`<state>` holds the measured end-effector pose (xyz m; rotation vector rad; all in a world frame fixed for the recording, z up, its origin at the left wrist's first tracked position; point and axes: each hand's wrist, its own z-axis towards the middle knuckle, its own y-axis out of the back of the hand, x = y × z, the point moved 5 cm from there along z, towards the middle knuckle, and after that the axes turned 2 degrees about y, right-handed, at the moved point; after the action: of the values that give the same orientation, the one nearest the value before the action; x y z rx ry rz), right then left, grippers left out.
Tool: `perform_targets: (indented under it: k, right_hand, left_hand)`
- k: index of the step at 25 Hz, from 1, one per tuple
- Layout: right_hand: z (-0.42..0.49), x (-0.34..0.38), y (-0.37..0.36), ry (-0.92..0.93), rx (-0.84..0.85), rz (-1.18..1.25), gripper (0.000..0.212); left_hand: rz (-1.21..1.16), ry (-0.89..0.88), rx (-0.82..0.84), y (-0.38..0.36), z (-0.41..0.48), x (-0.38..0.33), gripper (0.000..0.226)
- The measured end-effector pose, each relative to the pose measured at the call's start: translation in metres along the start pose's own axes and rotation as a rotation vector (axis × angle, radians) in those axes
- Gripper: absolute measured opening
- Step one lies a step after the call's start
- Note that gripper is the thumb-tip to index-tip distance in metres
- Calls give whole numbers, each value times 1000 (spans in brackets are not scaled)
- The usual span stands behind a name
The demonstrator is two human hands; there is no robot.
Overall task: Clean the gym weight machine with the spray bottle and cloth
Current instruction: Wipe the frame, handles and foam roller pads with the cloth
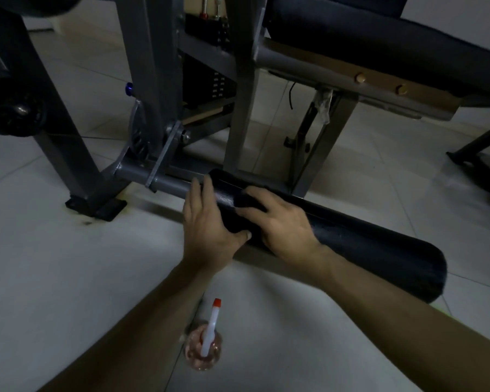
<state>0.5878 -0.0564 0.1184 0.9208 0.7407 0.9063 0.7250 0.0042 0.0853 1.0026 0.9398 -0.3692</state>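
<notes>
Standing untouched on the floor at the bottom centre, the spray bottle is small, clear plastic with pinkish liquid, and probably light and easy to tip. Above it, mid-frame, the black roller pad of the weight machine runs from centre towards the lower right on a grey steel bar. The left hand wraps the pad's upper-left end, its grip closed over the top with the thumb on the near side. The right hand sits just beside it, its grip bent over a dark bunched thing, apparently the cloth, though the dim light leaves that uncertain. The pad looks like vinyl over foam: soft, slightly slick when wet and likely to turn on its bar, so holding that end should steady it.
</notes>
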Motion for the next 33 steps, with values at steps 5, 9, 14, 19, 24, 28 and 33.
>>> perform_targets:
  k: [5, 9, 14, 19, 24, 28, 33]
  right_hand:
    - [-159, -75, 52, -260, -49, -121, 55]
    - [-221, -90, 76, -521, -37, -112, 56]
    - [-118, -55, 38, -359, -126, -2, 40]
    - [-141, -63, 42, -257, -91, -16, 33]
    - [-287, -120, 90, -652, -110, -135, 47]
    - [-313, -127, 101, -898, -324, -126, 39]
    - [-185, -71, 56, -616, -238, 45, 45]
  left_hand:
    - [333, -311, 86, -44, -18, -38, 117]
    - [474, -349, 125, -76, -34, -51, 116]
    - [524, -347, 64, -87, -37, -54, 127]
    - [501, -431, 39, -111, -54, -72, 141]
    - [563, -547, 95, -144, -70, -92, 123]
    - [565, -532, 78, -147, -69, -95, 113]
    - [582, -509, 76, -146, -57, -101, 109]
